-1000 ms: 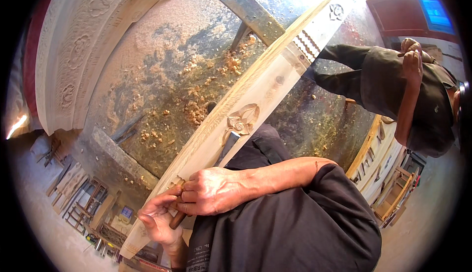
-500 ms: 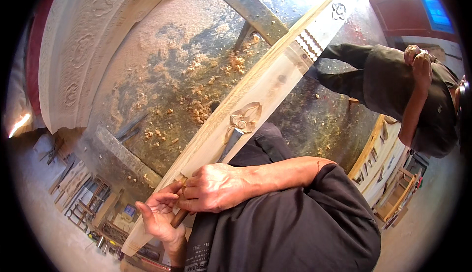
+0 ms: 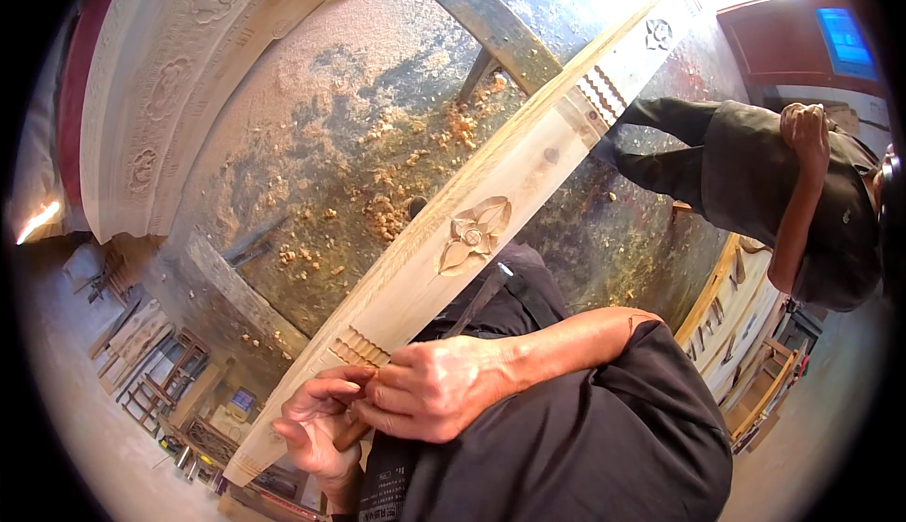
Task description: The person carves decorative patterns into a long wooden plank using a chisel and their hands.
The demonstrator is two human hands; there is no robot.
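Observation:
A long pale wooden beam [image 3: 510, 173] runs diagonally in front of me, with a carved flower [image 3: 472, 237] at its middle and short wavy grooves [image 3: 357, 345] near its lower part. My right hand [image 3: 429, 390] is closed on a chisel [image 3: 477, 307], whose metal blade points up-right past the beam's lower edge, over dark clothing. My left hand [image 3: 316, 423], thumb out and fingers curled, is at the chisel's wooden handle [image 3: 349, 435], just below the right hand and beside the beam.
A large carved panel [image 3: 151, 116] leans at upper left. A floor [image 3: 377, 163] with shavings and a dark bench plank [image 3: 481, 22] lie beyond. A co-worker [image 3: 774, 192] in dark clothes is at right, hands together, near a board with tools [image 3: 717, 314].
The chisel blade has left the beam's face near the carved flower and sits lower, off its edge. My right hand has moved slightly right and down; more wavy grooves show above it.

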